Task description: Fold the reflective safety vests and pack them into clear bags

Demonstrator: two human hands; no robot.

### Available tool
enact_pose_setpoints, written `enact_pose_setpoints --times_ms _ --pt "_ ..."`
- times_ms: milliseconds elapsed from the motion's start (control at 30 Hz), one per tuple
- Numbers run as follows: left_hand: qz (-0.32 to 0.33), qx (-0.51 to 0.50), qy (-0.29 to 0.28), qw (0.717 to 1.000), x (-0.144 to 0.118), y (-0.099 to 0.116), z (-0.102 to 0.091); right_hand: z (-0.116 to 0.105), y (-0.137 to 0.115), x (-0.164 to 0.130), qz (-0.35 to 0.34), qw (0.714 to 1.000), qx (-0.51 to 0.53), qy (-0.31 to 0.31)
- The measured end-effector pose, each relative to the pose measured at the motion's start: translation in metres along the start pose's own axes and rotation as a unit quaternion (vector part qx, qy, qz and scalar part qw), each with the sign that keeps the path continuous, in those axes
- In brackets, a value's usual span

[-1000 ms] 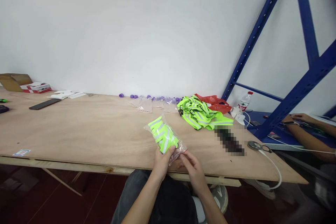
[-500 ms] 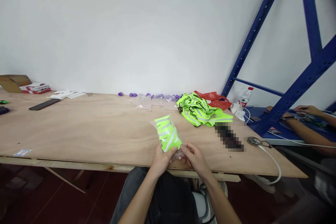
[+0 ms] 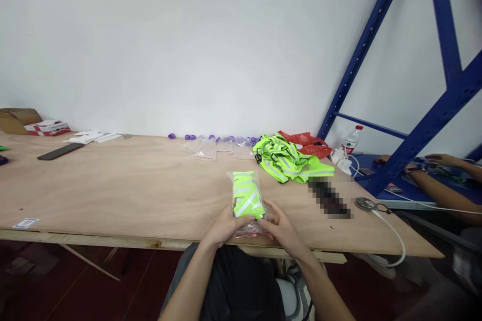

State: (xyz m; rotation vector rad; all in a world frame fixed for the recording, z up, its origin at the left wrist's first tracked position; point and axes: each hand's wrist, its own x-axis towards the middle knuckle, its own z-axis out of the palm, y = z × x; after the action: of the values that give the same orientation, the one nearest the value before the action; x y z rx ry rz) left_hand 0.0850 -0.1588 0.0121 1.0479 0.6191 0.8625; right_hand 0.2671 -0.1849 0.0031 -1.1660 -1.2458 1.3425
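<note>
A clear plastic bag (image 3: 246, 195) with folded neon-yellow reflective straps inside is held near the table's front edge. My left hand (image 3: 228, 224) grips its lower left side, thumb on top. On the lower right side, my right hand (image 3: 278, 224) is closed on the same bag, its thumb across the front. The bag's near end, with a reddish line along it, hangs between both hands. Fingers behind the bag are partly hidden. Beyond it to the right lies a heap of neon-yellow reflective straps (image 3: 282, 158) with black buckles.
Clear flat bags (image 3: 206, 149) and several purple rolls (image 3: 190, 137) lie along the wall. A red plastic bag (image 3: 307, 143), a bottle (image 3: 353, 139) and a cabled round device (image 3: 365, 204) are right. Beyond the blue rack (image 3: 414, 130), another person's arms (image 3: 440, 185) work. A dark slab (image 3: 60, 151) lies left.
The filled bag has turned from a leftward slant to nearly upright and moved slightly right. My left hand has shifted a little down and left, and both hands still hold the bag.
</note>
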Motion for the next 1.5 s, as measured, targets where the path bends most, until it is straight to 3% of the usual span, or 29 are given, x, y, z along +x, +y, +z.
enact_pose_setpoints --times_ms 100,167,267,333,367,467,567,667,933,1100,1300,1500 --pt "-0.014 0.063 0.056 0.996 0.001 0.003 -0.003 -0.002 0.003 0.001 -0.018 0.999 -0.034 0.025" --pt "-0.009 0.186 0.124 0.975 -0.001 0.006 -0.005 -0.004 0.003 0.002 -0.036 0.990 -0.123 0.061" --pt "-0.004 0.433 0.180 0.883 -0.006 0.010 -0.005 -0.007 0.000 0.001 -0.049 0.941 -0.319 0.097" --pt "0.003 0.522 0.192 0.831 -0.010 0.012 -0.003 -0.009 -0.001 -0.002 -0.051 0.904 -0.412 0.099" --pt "0.016 0.539 0.197 0.819 -0.013 0.011 -0.002 -0.009 -0.001 -0.004 -0.058 0.890 -0.440 0.102" --pt "0.107 0.564 0.182 0.798 -0.018 0.005 0.000 -0.011 0.008 -0.011 -0.138 0.857 -0.480 0.126" --pt "0.199 0.603 0.107 0.765 -0.024 -0.004 -0.002 -0.013 0.022 -0.018 -0.270 0.808 -0.504 0.147" --pt "0.241 0.634 0.045 0.734 -0.030 -0.010 -0.008 -0.013 0.029 -0.027 -0.358 0.761 -0.527 0.121" --pt "0.256 0.627 0.019 0.735 -0.053 -0.013 -0.020 -0.015 0.033 -0.050 -0.405 0.715 -0.561 0.102" --pt "0.262 0.653 0.005 0.711 -0.064 -0.021 -0.024 -0.020 0.044 -0.059 -0.435 0.688 -0.565 0.137" --pt "0.330 0.638 0.038 0.695 -0.062 -0.036 -0.032 -0.020 0.043 -0.059 -0.456 0.684 -0.546 0.162" --pt "0.379 0.614 0.051 0.691 -0.064 -0.037 -0.031 -0.016 0.041 -0.059 -0.457 0.689 -0.535 0.172"
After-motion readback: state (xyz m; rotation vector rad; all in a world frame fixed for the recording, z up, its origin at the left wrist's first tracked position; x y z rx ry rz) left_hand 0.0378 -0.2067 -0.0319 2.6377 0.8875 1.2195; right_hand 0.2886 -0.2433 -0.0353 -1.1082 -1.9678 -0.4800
